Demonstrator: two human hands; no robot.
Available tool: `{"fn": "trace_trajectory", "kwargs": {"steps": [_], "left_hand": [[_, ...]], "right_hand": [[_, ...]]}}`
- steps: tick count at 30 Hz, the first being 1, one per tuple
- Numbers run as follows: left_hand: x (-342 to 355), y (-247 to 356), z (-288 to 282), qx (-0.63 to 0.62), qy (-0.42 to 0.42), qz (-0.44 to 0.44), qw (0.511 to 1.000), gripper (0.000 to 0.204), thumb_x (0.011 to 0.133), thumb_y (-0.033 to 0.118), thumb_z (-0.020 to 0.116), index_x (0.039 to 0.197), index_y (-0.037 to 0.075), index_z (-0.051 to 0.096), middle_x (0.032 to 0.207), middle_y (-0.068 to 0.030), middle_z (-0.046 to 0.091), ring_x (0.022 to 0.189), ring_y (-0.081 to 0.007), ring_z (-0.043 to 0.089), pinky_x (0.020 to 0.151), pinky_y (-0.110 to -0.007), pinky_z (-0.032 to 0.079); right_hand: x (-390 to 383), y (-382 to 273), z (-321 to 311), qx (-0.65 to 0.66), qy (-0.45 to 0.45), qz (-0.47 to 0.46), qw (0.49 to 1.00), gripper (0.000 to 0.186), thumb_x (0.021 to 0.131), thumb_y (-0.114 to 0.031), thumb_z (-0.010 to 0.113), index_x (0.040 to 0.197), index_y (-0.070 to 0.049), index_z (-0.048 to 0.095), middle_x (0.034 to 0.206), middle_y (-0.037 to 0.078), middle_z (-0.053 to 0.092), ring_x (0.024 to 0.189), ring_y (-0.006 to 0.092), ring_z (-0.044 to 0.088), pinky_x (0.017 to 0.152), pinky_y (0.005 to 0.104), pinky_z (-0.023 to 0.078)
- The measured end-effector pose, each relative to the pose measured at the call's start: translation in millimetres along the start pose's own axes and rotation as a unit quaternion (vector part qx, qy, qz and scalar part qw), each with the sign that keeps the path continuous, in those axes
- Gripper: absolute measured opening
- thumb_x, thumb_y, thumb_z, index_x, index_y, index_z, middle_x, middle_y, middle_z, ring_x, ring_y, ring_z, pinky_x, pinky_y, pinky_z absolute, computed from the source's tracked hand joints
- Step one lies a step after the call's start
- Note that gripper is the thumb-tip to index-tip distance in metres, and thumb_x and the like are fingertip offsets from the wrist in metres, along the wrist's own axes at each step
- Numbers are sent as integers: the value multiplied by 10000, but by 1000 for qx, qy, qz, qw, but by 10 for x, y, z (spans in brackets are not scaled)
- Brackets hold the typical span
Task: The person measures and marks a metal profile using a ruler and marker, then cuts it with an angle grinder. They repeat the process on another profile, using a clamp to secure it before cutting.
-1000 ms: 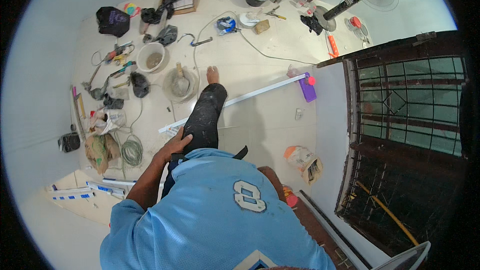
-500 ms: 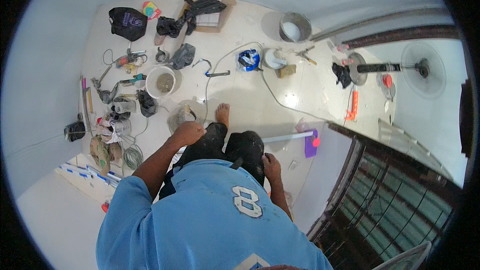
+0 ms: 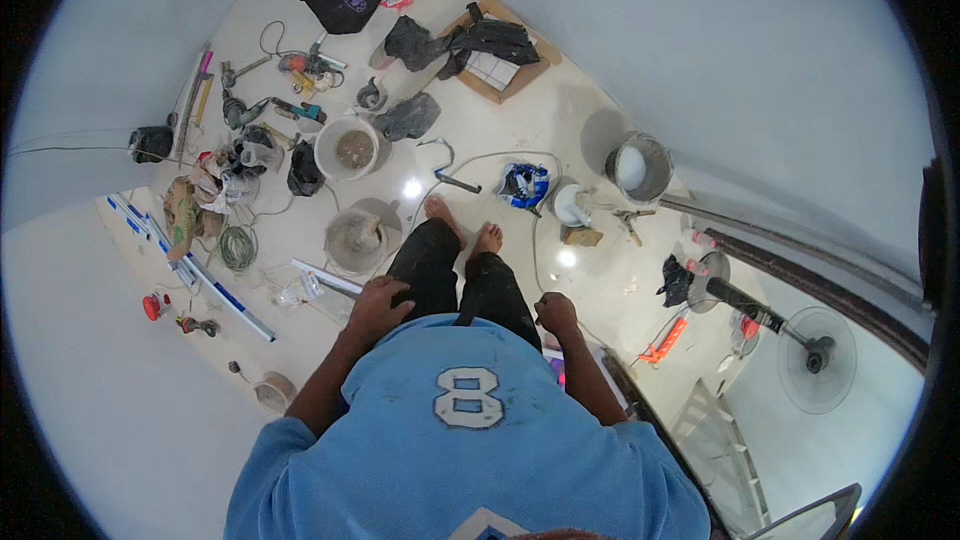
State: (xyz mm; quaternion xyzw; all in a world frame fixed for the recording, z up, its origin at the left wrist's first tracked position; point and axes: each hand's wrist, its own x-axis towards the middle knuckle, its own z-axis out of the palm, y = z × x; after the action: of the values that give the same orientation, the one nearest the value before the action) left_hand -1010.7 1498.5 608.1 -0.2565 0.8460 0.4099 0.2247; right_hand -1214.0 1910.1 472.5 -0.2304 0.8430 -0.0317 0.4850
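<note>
The left hand [image 3: 380, 306] is loose by the black trousers [image 3: 424, 265]. The right hand [image 3: 556, 314] is curled up; I can't tell if it holds anything. On the floor [image 3: 490, 135] stand one cloudy bucket [image 3: 346, 259] near the left foot [image 3: 445, 218], one white bucket [image 3: 330, 140] just past it, and one dark bucket [image 3: 658, 178] by the wall [image 3: 790, 100].

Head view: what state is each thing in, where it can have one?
Left hand, open, at the left thigh
Right hand, curled; whether it holds anything, cannot tell
White bucket, open, brownish material inside
Dark bucket, open, white material inside
Pale grey bucket, open; contents unclear
Cable, coiled
Fan, standing; whether it runs, cannot tell
</note>
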Motion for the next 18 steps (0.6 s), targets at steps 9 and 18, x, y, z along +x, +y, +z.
{"fn": "trace_trajectory", "kwargs": {"steps": [9,18], "left_hand": [[435,114,-342,-105,55,-88,989,338,989,288,757,1210,36,793,1228,-224,744,1197,-412,686,1071,-498,539],[1164,336,-728,-208,76,-205,954,338,999,294,731,1221,49,797,1211,-216,769,1196,-407,697,1087,-507,535]], "right_hand": [[1273,-536,-1446,17,133,22,991,258,979,-264,628,959,-82,809,1041,215,800,1013,417,766,920,554,586],[3279,-1585,-3152,-82,150,-163,972,352,916,-257,775,1186,-34,735,1148,223,797,1109,433,754,995,537,583]]}}
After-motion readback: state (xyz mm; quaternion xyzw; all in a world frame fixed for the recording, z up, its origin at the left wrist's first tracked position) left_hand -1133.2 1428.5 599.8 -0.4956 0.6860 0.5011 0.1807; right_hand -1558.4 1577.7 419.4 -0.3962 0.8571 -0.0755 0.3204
